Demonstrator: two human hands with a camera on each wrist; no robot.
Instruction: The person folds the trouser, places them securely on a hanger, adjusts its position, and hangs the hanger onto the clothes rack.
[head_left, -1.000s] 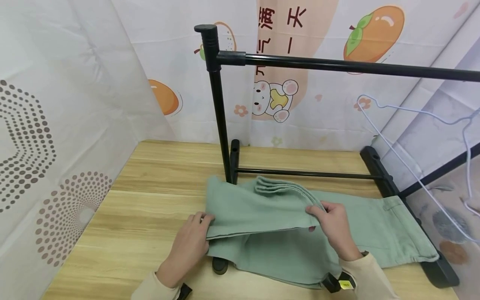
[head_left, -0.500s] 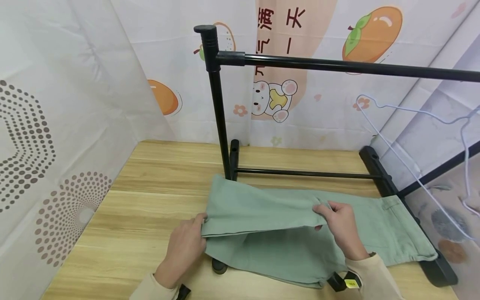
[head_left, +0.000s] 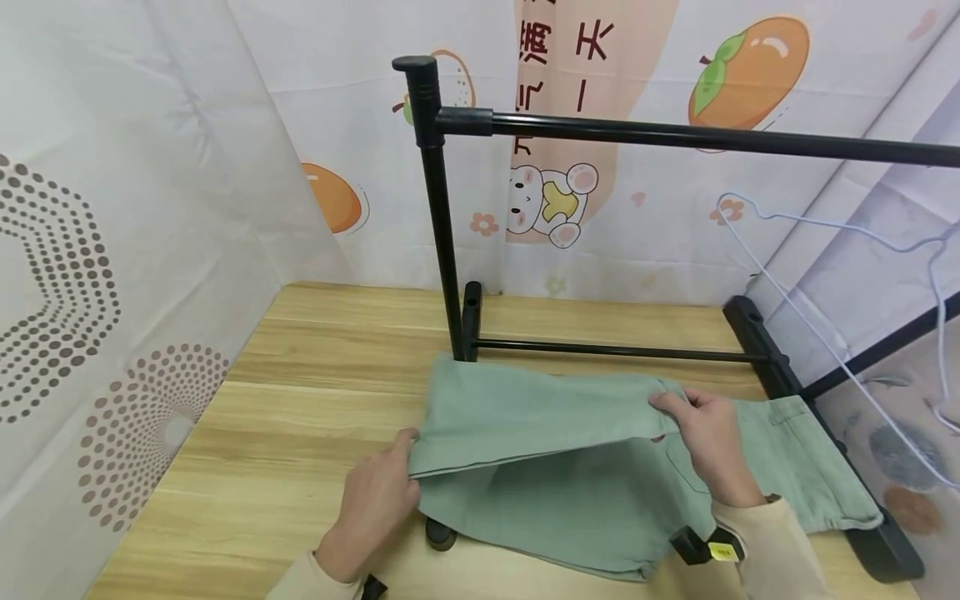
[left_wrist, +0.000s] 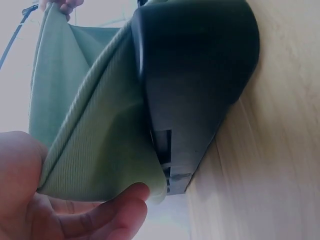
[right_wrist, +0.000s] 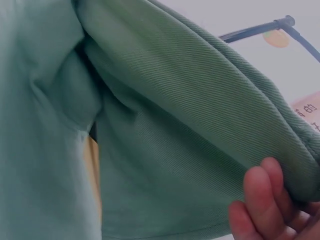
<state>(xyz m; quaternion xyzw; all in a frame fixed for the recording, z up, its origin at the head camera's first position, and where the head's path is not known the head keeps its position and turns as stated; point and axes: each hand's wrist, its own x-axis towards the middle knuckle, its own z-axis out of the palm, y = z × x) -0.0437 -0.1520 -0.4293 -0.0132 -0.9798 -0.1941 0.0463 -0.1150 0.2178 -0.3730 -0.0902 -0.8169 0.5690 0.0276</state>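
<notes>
Sage-green twill trousers (head_left: 562, 508) lie across the table and the rack's base, with one part folded over and lifted along its front edge. My left hand (head_left: 375, 492) pinches the left corner of that raised fold. In the left wrist view, the thumb and fingers of the left hand (left_wrist: 95, 210) hold the doubled cloth (left_wrist: 105, 150) from both sides. My right hand (head_left: 708, 442) grips the fold's right end above the lower layer. In the right wrist view, the right hand's fingers (right_wrist: 262, 195) curl at the cloth edge, and the thumb is hidden.
A black garment rack (head_left: 442, 233) stands over the cloth, its left foot (head_left: 440, 534) showing at the front. A pale wire hanger (head_left: 787, 292) is at the right. Printed curtains (head_left: 337, 125) enclose the wooden table (head_left: 300, 358).
My right hand has moved right and slightly up, drawing the upper fold along. The rolled layers at the back of the fold have flattened out. The left hand keeps its corner.
</notes>
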